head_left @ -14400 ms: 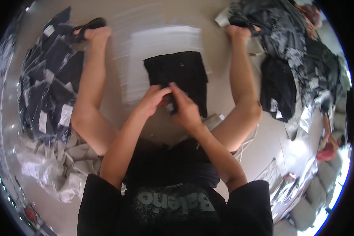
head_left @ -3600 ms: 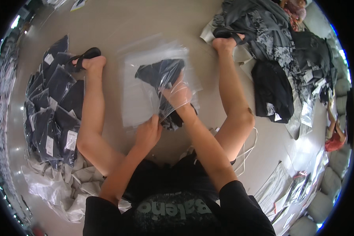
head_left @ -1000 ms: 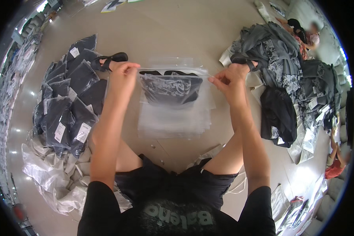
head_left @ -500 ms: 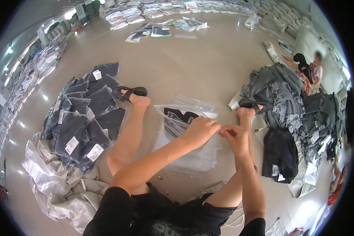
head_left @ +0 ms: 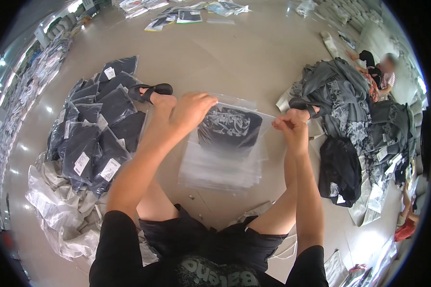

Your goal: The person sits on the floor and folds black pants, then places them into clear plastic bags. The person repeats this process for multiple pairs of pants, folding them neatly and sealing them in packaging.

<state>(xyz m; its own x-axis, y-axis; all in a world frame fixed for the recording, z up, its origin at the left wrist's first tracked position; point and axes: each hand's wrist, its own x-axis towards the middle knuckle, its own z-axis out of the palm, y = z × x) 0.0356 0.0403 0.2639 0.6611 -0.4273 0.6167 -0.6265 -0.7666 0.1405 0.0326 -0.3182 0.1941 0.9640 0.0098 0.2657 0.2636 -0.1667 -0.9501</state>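
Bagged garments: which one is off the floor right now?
The clear bag with the dark printed garment, held up by its top edge between the left hand and right hand. The other bagged garments lie piled at left.

Distant person [head_left: 379, 71] blurred; garment print [head_left: 227, 125] indistinct

The clear bag [head_left: 234, 131] pinched at its top corners by the left hand [head_left: 192, 109] and right hand [head_left: 289, 129] is thin, glossy plastic, and the dark folded garment [head_left: 229, 127] inside looks like soft matt cloth with a pale print. Under it lies a stack of empty bags [head_left: 220, 170], the same shiny film. The packed bags [head_left: 93, 134] toward the floor's left edge gleam too, with white paper labels. The floor [head_left: 234, 52] is smooth and slightly reflective.
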